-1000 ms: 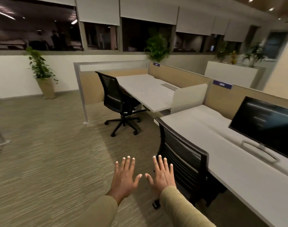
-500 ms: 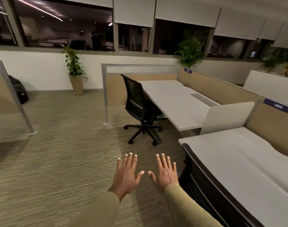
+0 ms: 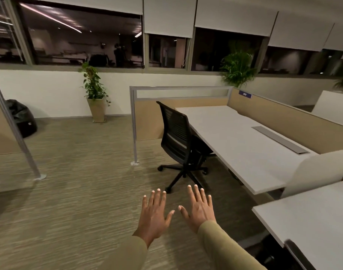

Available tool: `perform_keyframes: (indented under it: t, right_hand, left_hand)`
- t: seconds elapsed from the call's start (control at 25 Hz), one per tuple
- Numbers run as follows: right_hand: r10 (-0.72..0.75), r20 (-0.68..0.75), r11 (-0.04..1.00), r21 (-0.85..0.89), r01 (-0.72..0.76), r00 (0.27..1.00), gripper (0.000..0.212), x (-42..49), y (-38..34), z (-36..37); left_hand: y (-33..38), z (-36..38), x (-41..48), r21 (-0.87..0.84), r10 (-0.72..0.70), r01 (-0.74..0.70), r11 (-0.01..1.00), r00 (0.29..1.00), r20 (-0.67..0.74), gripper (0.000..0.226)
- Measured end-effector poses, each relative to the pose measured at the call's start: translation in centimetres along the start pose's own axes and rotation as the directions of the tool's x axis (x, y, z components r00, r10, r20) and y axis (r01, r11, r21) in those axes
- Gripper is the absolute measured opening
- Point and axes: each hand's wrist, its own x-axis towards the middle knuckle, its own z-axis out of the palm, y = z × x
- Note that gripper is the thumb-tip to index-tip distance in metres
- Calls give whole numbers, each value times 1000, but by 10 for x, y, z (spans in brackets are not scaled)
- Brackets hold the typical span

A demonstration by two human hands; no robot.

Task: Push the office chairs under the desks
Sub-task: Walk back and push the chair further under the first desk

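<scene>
Spreading flat and holding nothing, the fingers [image 3: 156, 198] of the left hand [image 3: 154, 215] and right hand [image 3: 200, 209] hover palm-down over carpet [image 3: 79, 191]. The office chair [image 3: 175, 133], on casters, should roll lightly; its stiff backrest top looks best to push. It stands ahead, well apart from them, seat partly under the desk [image 3: 235, 141].

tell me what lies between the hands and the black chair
Only carpet, in the head view; the left hand and right hand hover open short of the chair.
</scene>
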Motion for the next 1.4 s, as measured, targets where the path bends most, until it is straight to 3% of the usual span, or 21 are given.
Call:
perform_keyframes:
  t: [0.48,0.64,0.76,1.0,1.12,1.4]
  right_hand:
    - [-40,10,999,21,40,999,83,260,-32,22]
    - [-33,34,999,29,32,999,84,377,-22,17]
    - [-85,10,996,-2,85,996,84,458,-22,1]
    - [-121,-45,992,-49,119,992,84,574,-11,-28]
    - [-103,-114,992,-79,95,988,84,626,1,-39]
    - [24,-216,995,-89,-44,976,89,781,14,-65]
  left_hand:
    - [-117,22,227,-3,-42,42,999,998,-48,84]
    - [-138,27,331,65,-16,13,998,999,46,76]
    - [-154,13,407,53,-29,33,998,997,-78,79]
    - [-175,-12,538,73,-46,51,996,996,-77,85]
    - [-182,-19,601,74,4,2,997,996,-86,92]
    - [-229,-42,804,115,230,-214,970,962,-146,79]
